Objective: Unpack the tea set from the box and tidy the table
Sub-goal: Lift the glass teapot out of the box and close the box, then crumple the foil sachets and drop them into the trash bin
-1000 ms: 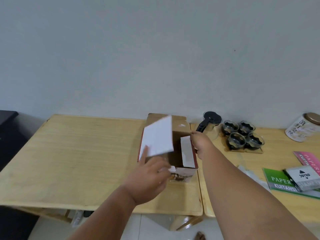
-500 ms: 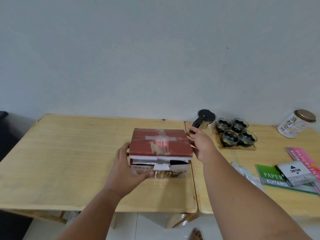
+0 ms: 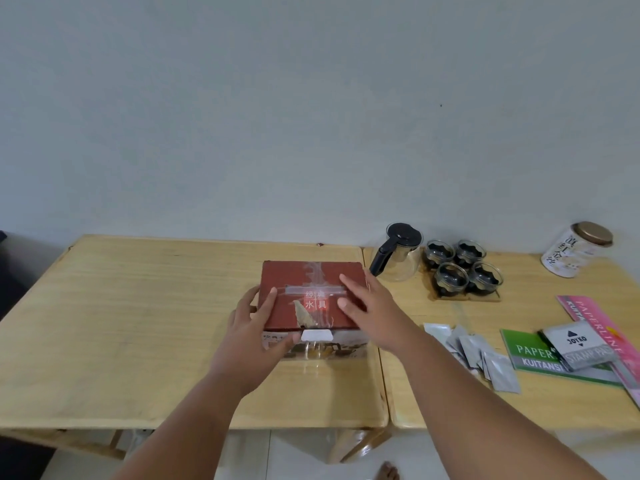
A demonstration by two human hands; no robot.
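Note:
The tea set box [image 3: 294,277] stands closed on the left wooden table [image 3: 138,306], its red lid crossed with clear tape. My left hand [image 3: 252,327] grips its left front corner, thumb on the front face and fingers over the lid edge. My right hand [image 3: 367,306] lies flat on the right half of the lid, fingers spread. A glass teapot [image 3: 398,254] with a black lid and handle stands on the right table [image 3: 536,403]. Beside it, several glass cups [image 3: 464,268] sit on a small wooden tray [image 3: 464,298].
A round tin jar [image 3: 576,249] stands at the back right. Several grey sachets [image 3: 485,355], a green receipt book [image 3: 530,355], a grey stamp pad [image 3: 581,344] and a pink book [image 3: 595,306] lie on the right table. A narrow gap separates the two tables.
The white inner flap was folded down and the red lid shut over the box. My right hand moved from the box's right side onto the lid; my left hand shifted to the front left corner.

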